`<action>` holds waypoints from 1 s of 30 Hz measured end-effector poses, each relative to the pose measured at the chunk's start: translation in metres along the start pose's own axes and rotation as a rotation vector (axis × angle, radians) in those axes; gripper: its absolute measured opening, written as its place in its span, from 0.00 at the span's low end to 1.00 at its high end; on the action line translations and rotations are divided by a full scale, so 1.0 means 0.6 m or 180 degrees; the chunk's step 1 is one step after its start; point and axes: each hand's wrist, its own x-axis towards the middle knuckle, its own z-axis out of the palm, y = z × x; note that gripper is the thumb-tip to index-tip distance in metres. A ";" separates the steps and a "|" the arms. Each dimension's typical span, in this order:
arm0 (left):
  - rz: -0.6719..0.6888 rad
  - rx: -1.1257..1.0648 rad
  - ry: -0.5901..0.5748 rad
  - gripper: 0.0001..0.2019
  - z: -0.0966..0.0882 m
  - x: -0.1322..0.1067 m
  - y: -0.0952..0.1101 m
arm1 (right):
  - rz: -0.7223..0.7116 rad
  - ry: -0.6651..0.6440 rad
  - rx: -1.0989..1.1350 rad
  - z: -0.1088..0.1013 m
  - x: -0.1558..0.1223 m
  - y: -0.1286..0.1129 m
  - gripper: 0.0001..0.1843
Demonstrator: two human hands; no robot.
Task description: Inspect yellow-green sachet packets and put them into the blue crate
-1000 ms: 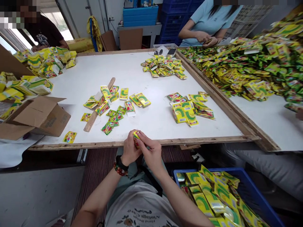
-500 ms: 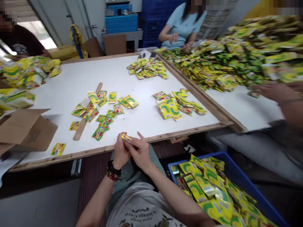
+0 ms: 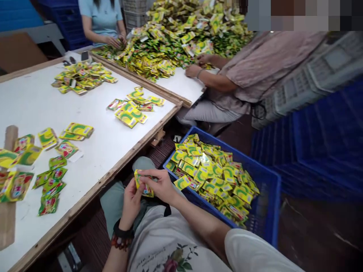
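Over my lap, a small yellow packet [image 3: 148,191] with red and green print is held between both hands. The fingers of my left hand [image 3: 131,201] are closed on its left side. From the right, my right hand [image 3: 161,186] pinches it, fingers across its upper part. Just right of my hands, a blue crate [image 3: 224,141] is filled with similar yellow packets [image 3: 211,172]. To the left on the white table [image 3: 93,151] lie small green sachets [image 3: 52,181], and near them some yellow packets [image 3: 77,130].
Further back are two more groups of yellow packets [image 3: 130,113]. A wooden strip [image 3: 8,226] lies at the table's left. A wooden rim [image 3: 102,182] edges the table. Beyond, two people sit beside a big packet heap [image 3: 176,41]. Blue crates [image 3: 326,132] stand at right.
The view has swung right, bringing the whole blue crate into sight. The packet, mostly hidden in my hands before, now shows its printed face. My hands are nearer the crate.
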 end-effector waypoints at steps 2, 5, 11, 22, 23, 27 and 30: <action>-0.0281 0.0281 -0.0410 0.26 0.027 0.005 -0.020 | 0.0194 0.0635 -0.0606 -0.071 -0.028 0.044 0.13; -0.0452 0.0840 -0.0855 0.25 0.043 0.006 -0.049 | 0.0601 0.1571 -0.1241 -0.226 -0.090 0.103 0.18; 0.0017 0.1541 -0.1243 0.16 0.094 0.041 -0.089 | 0.1277 0.1661 -0.3441 -0.369 -0.182 0.209 0.29; 0.1072 0.3809 -0.1925 0.41 0.347 0.362 -0.202 | 0.0164 -0.1177 -0.3516 -0.304 -0.123 0.393 0.30; 0.1096 0.3879 -0.2082 0.43 0.355 0.384 -0.211 | 0.0150 -0.1207 -0.3518 -0.340 -0.132 0.399 0.29; 0.1239 0.3874 -0.2590 0.45 0.379 0.421 -0.240 | 0.0321 -0.1102 -0.3566 -0.497 -0.209 0.417 0.29; 0.1358 0.3833 -0.2846 0.42 0.407 0.399 -0.253 | 0.0562 -0.0826 -0.3581 -0.604 -0.281 0.429 0.27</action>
